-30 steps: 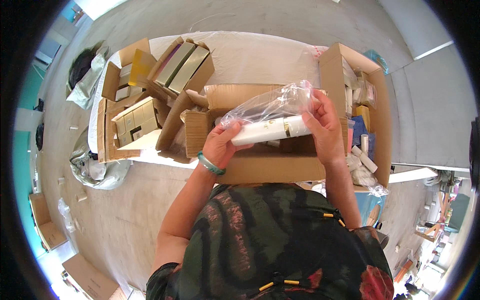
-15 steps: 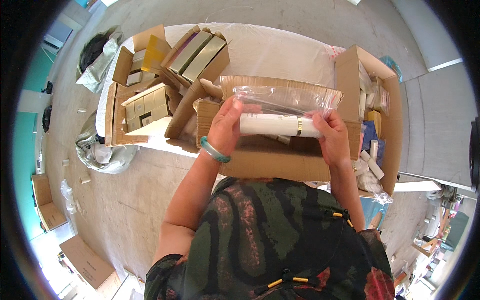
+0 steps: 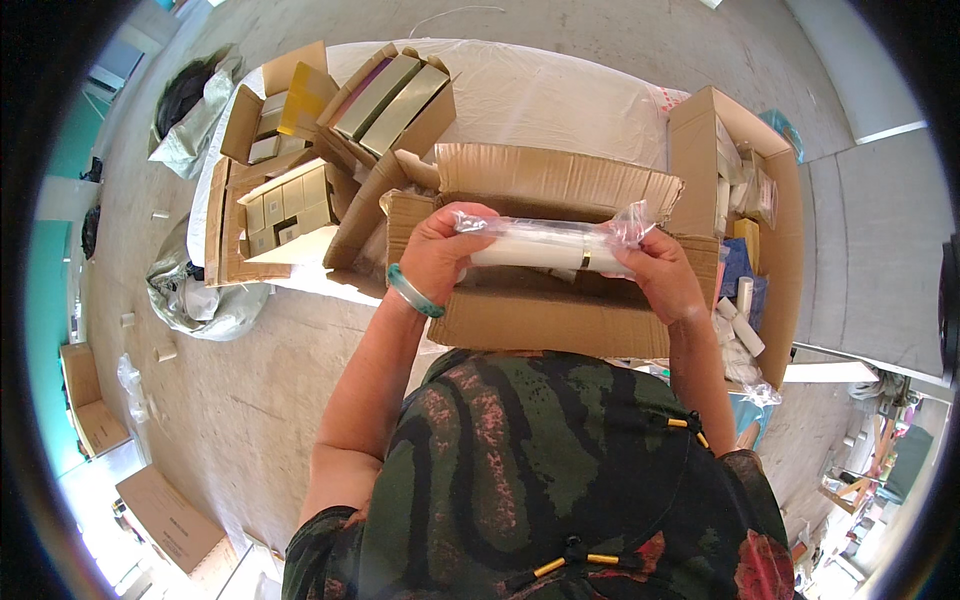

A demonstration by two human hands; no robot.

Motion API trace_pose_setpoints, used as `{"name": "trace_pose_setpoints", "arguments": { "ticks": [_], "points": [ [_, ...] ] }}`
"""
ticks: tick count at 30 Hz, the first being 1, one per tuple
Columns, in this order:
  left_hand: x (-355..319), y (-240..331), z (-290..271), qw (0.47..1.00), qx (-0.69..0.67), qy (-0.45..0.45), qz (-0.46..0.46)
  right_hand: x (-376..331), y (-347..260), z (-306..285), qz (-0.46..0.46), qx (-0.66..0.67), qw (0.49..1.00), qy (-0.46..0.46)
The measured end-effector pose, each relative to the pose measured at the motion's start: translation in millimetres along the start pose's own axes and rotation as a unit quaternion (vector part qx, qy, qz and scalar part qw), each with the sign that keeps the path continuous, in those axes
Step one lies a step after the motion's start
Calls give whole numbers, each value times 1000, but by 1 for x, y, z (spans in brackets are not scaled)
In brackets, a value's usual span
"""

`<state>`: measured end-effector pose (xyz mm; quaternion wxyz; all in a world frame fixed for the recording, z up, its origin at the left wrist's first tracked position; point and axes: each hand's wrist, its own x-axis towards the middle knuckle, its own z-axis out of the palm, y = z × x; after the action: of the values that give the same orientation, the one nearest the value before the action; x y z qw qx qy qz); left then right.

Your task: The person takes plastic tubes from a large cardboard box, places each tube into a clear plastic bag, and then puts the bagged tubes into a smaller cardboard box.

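Both hands hold a white cylindrical bottle (image 3: pixel 535 252) with a gold band near its right end. It lies level inside a clear plastic bag (image 3: pixel 632 226), whose film is bunched at both ends. My left hand (image 3: pixel 438 256), with a jade-green bangle on its wrist, grips the left end between thumb and fingers. At the other end, my right hand (image 3: pixel 664 278) pinches the bottle and film. Directly below is an open cardboard box (image 3: pixel 550 325) with raised flaps; the hands and bottle hide most of its inside.
A white-covered table (image 3: pixel 560 95) carries the boxes. On the left, a carton of small gold boxes (image 3: pixel 290 205) and another carton of long gold boxes (image 3: pixel 405 108) stand close together. A tall carton (image 3: pixel 785 235) at right holds white tubes and bags. Sacks (image 3: pixel 205 300) lie on the floor.
The bottle has tilted and come slightly lower and nearer. The bag's film, earlier raised above it, is now drawn along it and bunched at its ends.
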<state>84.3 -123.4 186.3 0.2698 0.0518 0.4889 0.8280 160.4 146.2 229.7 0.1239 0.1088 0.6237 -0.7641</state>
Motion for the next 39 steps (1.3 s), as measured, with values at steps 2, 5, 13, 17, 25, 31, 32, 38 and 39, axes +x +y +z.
{"name": "trace_pose_setpoints", "arguments": {
  "ticks": [2, 5, 13, 17, 25, 31, 32, 38, 39],
  "points": [
    [3, -5, -10, 998, -12, -43, 33, 2, 4, -2, -31, 32, 999, -19],
    [3, -9, -21, 991, -72, -98, 63, 3, 7, -8, -72, 54, 993, -77],
    [-1, 19, -9, 994, -91, -32, -55, -11, -16, 14, -162, -115, 974, -104],
    [-5, 29, 0, 995, -78, -60, -14, -5, -21, 5, -107, -153, 982, -17],
    [-4, 22, 5, 968, 232, -32, 88, 10, -41, 26, -145, -203, 965, 76],
    [12, 34, 57, 884, 447, 2, 136, 32, -59, 63, -249, -446, 858, 50],
    [17, 33, 61, 881, 450, 16, 143, 37, -58, 67, -253, -459, 850, 53],
    [28, 30, 65, 759, 552, 94, 333, 58, -51, 74, -264, -441, 857, 44],
    [30, 30, 64, 726, 579, 102, 357, 61, -50, 72, -261, -403, 877, 23]
  ]
}}
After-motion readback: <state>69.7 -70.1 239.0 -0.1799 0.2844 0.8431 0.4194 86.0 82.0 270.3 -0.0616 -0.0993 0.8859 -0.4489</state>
